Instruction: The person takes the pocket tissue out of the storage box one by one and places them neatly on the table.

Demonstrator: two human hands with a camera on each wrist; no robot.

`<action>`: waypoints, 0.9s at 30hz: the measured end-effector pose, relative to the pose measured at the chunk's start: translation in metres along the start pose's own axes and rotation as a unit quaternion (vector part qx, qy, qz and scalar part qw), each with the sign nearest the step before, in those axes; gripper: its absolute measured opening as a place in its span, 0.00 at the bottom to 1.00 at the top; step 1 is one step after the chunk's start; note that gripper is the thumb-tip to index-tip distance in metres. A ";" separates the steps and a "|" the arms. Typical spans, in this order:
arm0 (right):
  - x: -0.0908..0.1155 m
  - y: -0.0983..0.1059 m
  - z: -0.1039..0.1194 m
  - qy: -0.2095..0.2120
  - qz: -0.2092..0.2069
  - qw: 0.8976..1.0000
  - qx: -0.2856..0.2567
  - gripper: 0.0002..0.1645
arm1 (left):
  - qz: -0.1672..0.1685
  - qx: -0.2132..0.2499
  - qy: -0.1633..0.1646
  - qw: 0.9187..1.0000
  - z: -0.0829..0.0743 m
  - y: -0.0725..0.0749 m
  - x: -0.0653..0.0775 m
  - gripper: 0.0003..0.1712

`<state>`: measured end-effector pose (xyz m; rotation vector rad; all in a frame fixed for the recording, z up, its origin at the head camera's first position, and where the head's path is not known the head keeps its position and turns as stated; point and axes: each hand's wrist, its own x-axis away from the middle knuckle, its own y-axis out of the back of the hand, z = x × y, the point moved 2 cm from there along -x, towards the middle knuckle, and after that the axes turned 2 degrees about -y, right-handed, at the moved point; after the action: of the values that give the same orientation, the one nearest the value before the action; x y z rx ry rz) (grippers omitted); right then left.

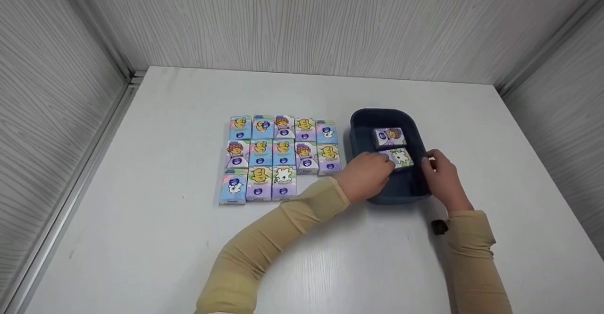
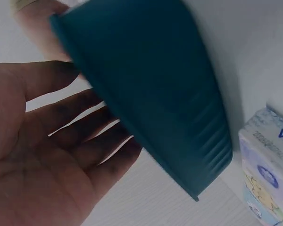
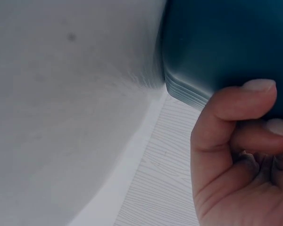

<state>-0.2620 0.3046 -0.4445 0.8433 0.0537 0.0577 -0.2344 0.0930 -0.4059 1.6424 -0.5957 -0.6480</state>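
In the head view, a dark blue plastic bin (image 1: 394, 199) stands right of the table's middle, with two small tissue packs inside. My left hand (image 1: 367, 174) reaches over its left side, fingers at the near edge of the tissue pack with the white character (image 1: 402, 157); the fingertips are partly hidden. The other tissue pack (image 1: 390, 137) lies just beyond it. In the left wrist view the bin's wall (image 2: 155, 75) hides the ends of my left fingers. My right hand (image 1: 443, 179), fingers curled, holds the bin's right rim; the right wrist view shows bent fingers (image 3: 217, 113) against the outer wall.
Left of the bin, several tissue packs (image 1: 283, 148) lie flat in three close rows, the near row shorter. The white table (image 1: 155, 163) is bounded by a grained back panel (image 1: 292, 26) and side panels. A small black object (image 1: 440, 227) is at the right wrist.
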 end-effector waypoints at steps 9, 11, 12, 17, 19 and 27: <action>0.000 0.000 -0.001 0.005 -0.005 1.000 0.005 0.23 | 0.010 -0.039 -0.017 0.999 0.000 -0.019 -0.025 0.15; -0.001 0.001 -0.002 0.005 -0.006 1.000 0.005 0.22 | 0.013 -0.034 -0.023 0.999 0.001 -0.022 -0.029 0.16; -0.002 0.001 -0.002 0.004 -0.005 1.000 0.005 0.22 | 0.016 -0.029 -0.025 0.999 0.002 -0.024 -0.031 0.17; -0.003 0.001 -0.001 -0.003 -0.002 1.000 0.007 0.22 | 0.041 0.000 -0.029 0.999 0.006 -0.030 -0.037 0.19; -0.003 0.001 -0.001 -0.004 -0.001 1.000 0.005 0.22 | 0.045 0.005 -0.029 0.999 0.007 -0.031 -0.038 0.18; -0.002 0.001 -0.002 -0.003 -0.002 1.000 0.005 0.22 | 0.033 -0.016 -0.035 0.999 0.005 -0.031 -0.039 0.17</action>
<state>-0.2638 0.3065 -0.4449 0.8528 0.0510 0.0506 -0.2648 0.1210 -0.4336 1.5681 -0.6836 -0.6668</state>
